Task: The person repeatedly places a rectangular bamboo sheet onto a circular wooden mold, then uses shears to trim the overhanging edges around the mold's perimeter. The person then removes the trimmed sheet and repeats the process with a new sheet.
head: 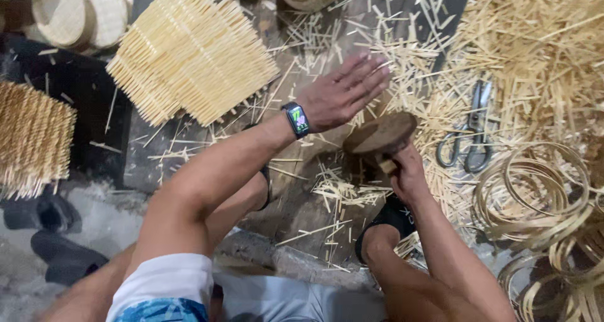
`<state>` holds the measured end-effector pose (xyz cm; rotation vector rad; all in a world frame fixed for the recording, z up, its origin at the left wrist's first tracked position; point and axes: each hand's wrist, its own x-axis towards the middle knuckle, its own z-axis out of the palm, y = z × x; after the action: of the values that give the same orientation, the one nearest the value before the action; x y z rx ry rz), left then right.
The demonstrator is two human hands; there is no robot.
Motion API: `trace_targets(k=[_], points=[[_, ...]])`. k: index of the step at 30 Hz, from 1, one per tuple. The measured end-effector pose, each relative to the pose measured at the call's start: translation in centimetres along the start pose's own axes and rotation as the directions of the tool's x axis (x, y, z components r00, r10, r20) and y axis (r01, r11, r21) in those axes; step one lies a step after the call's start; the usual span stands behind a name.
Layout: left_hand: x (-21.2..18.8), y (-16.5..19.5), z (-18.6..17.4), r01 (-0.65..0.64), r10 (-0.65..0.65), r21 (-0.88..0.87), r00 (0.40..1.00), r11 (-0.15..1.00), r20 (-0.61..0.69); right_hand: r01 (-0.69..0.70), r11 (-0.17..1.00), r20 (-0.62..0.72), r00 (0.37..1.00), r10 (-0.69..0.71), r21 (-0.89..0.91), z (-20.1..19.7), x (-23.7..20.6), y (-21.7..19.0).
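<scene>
Left hand (345,92) is flat and open, fingers together and stretched toward 2 o'clock, palm down, hovering above the littered floor (189,152). Smartwatch (296,119) sits on that wrist, screen up. Forearm runs back toward 7 o'clock, elbow bent over the knee.

Right hand (406,171) is closed around the short handle of a round wooden block (382,135); I read it as a mallet or stamp, but can't say which. Block head sits at 11 o'clock from the right fist and just below the left palm, at its 5 o'clock. I can't tell if palm and block touch.

Scissors (469,139) lie on the bamboo offcuts (535,39) at 3 o'clock from the block, near but apart. Coiled bamboo strips (535,193) sit at 4 o'clock, partly cut off by the frame edge. Bundle of woven bamboo with bristling slat ends (189,57) lies at 10 o'clock from the left hand, well apart.

Handle is mostly hidden inside the right fist. Whatever is under the block is hidden by it. Both feet in dark sandals (387,218) are partly covered by the arms.
</scene>
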<state>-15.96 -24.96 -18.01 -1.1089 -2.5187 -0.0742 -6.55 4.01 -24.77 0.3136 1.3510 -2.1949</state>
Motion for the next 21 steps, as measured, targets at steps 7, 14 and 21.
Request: trace_targets(k=[7, 14, 21], points=[[-10.0, -3.2, -1.4, 0.801, -0.512, -0.158, 0.505, 0.577, 0.695, -0.207, 0.898, -0.239, 0.964, 0.119, -0.389, 0.7, -1.5, -1.9], [-22.1, -7.6, -3.9, 0.889, -0.879, 0.297, 0.199, 0.348, 0.433, -0.247, 0.964, -0.331, 0.922, 0.203, -0.098, -1.8, -6.1, -5.6], [-21.5, -6.7, -4.6, 0.825, -0.842, 0.367, 0.218, 0.429, 0.494, -0.127, 0.951, -0.279, 0.959, 0.045, -0.282, 0.8, -3.0, 0.1]])
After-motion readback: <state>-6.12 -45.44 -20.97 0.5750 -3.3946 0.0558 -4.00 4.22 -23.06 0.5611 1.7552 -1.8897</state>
